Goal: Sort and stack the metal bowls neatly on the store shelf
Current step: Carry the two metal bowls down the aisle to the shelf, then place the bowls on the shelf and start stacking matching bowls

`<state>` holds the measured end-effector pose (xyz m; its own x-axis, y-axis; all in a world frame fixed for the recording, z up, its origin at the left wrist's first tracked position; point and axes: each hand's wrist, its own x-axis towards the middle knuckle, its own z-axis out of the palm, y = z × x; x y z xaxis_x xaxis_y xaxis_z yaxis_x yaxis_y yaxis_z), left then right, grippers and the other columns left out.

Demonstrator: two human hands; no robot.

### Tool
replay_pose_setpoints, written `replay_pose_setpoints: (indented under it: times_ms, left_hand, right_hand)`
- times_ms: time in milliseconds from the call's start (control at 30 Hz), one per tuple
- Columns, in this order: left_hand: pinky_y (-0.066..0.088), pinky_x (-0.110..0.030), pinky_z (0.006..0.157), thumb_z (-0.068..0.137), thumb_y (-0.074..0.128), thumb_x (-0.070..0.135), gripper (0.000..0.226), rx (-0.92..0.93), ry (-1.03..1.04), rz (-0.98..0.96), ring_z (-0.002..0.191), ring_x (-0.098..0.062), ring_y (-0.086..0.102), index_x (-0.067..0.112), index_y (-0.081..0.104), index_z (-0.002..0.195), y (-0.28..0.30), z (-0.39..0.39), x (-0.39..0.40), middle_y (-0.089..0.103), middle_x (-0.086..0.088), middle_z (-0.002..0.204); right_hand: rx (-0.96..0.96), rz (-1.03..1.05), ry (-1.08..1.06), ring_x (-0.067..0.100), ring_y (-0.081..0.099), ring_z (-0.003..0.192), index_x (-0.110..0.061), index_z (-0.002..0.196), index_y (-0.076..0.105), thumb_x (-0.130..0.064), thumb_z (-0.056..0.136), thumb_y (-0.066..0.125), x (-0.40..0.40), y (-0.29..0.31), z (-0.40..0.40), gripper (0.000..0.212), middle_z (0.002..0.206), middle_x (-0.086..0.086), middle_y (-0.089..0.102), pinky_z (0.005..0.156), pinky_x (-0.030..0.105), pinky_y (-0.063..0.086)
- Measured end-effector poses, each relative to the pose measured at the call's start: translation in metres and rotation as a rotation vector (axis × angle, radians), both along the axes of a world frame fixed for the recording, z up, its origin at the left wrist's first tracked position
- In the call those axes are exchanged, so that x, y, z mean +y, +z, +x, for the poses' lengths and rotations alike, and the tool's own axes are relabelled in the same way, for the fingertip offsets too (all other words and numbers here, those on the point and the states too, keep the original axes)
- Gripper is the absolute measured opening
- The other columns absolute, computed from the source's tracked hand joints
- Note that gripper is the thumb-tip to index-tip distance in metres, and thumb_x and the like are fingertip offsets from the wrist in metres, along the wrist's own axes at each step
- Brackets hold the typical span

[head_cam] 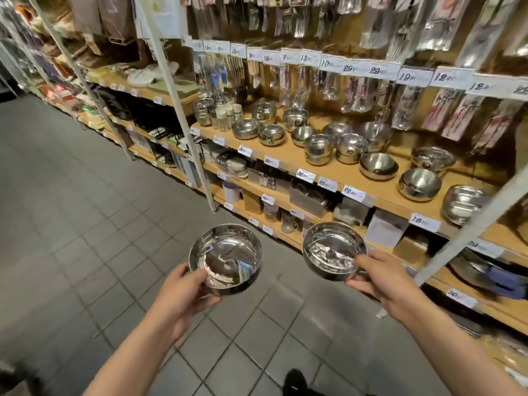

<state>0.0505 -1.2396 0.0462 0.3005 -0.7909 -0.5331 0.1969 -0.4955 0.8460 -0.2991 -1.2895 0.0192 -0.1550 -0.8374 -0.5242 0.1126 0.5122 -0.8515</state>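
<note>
I hold two shiny metal bowls over the tiled aisle floor, both mouth up. My left hand point(183, 295) grips the near rim of the left bowl point(225, 257), thumb inside. My right hand point(380, 278) pinches the near rim of the right bowl point(333, 250), which hangs just in front of the lower shelf edge. On the wooden shelf point(285, 155) beyond stand several more metal bowls, some single like one wide bowl point(378, 165), some in small stacks like a stack point(318, 148) of two.
Packaged cutlery point(297, 81) hangs above the shelf behind a row of price tags. Glass jars point(220, 112) stand at the shelf's left end. White slanted uprights point(183, 115) cross in front. Lower shelves hold boxes and jars. Grey floor tiles point(85, 224) spread left.
</note>
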Motion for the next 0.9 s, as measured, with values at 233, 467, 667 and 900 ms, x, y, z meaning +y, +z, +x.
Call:
replay_pose_setpoints:
  times_ms: [233, 467, 667, 900]
  left_hand:
    - [0.059, -0.030, 0.054, 0.089, 0.058, -0.005, 0.028, 0.028, 0.011, 0.015, 0.057, -0.016, 0.066, 0.004, 0.062, 0.115, -0.001, 0.010, -0.126, 0.072, -0.008, 0.074]
    - [0.060, -0.031, 0.054, 0.086, 0.057, -0.008, 0.024, 0.080, -0.047, 0.062, 0.060, -0.022, 0.063, 0.007, 0.057, 0.105, -0.023, 0.020, -0.261, 0.068, -0.012, 0.077]
    - [0.063, -0.034, 0.061, 0.089, 0.057, -0.005, 0.021, 0.091, -0.240, 0.068, 0.060, -0.019, 0.064, 0.010, 0.054, 0.102, -0.049, 0.035, -0.406, 0.069, -0.006, 0.065]
    - [0.063, -0.033, 0.059, 0.092, 0.061, -0.001, 0.042, 0.087, -0.437, 0.109, 0.071, -0.019, 0.075, 0.013, 0.055, 0.130, -0.056, 0.041, -0.556, 0.079, -0.008, 0.096]
  right_hand:
    - [-0.003, 0.029, 0.052, 0.011, 0.059, 0.049, -0.007, 0.109, 0.063, -0.008, 0.098, 0.061, -0.123, 0.007, 0.009, 0.012, 0.053, 0.004, 0.061, 0.058, 0.026, 0.062]
    - [0.002, 0.042, -0.045, 0.021, 0.075, 0.074, -0.006, 0.105, 0.066, -0.009, 0.096, 0.062, -0.220, -0.001, 0.025, 0.010, 0.090, 0.018, 0.078, 0.060, 0.027, 0.063]
    - [0.056, 0.039, -0.203, 0.033, 0.077, 0.084, -0.009, 0.107, 0.068, -0.007, 0.093, 0.063, -0.316, -0.023, 0.050, 0.015, 0.095, 0.017, 0.078, 0.072, 0.035, 0.060]
    - [0.008, 0.082, -0.497, 0.034, 0.075, 0.097, -0.004, 0.113, 0.067, -0.002, 0.096, 0.060, -0.387, -0.035, 0.078, 0.019, 0.104, 0.017, 0.078, 0.070, 0.035, 0.065]
